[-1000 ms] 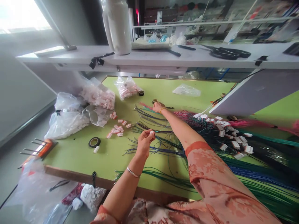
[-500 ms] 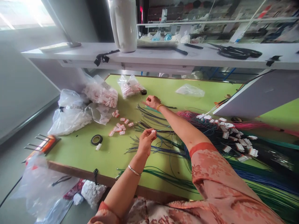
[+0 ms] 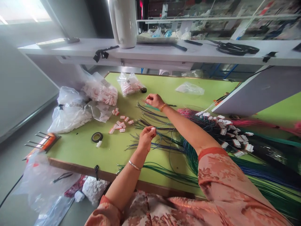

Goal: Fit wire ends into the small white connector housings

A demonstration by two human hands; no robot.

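Note:
My left hand [image 3: 146, 138] is closed in a pinch on a small white connector housing [image 3: 153, 129], held above the table's middle. Farther back, my right hand [image 3: 154, 100] has its fingers pinched at the pinkish-red wires [image 3: 143, 100], whose thin ends poke out left of the fingertips. Just below that hand lie green wires [image 3: 151, 107] and dark grey wires [image 3: 147, 113]. Blue wires [image 3: 141, 145] fan out under my left hand. Several loose white-and-orange connector housings [image 3: 119, 126] sit to the left of the wire ends.
Clear bags of connectors [image 3: 101, 91] stand at the back left, beside black tape rolls [image 3: 97, 137]. Wired connectors [image 3: 236, 142] are heaped on the right. A shelf [image 3: 150, 56] crosses the back, carrying a white jug [image 3: 124, 25] and scissors [image 3: 237, 48]. An orange pronged holder [image 3: 45, 142] hangs at the left edge.
The view has shifted slightly. My right hand still pinches at the red wires, its wrist turned a little. My left hand keeps the connector housing in nearly the same place.

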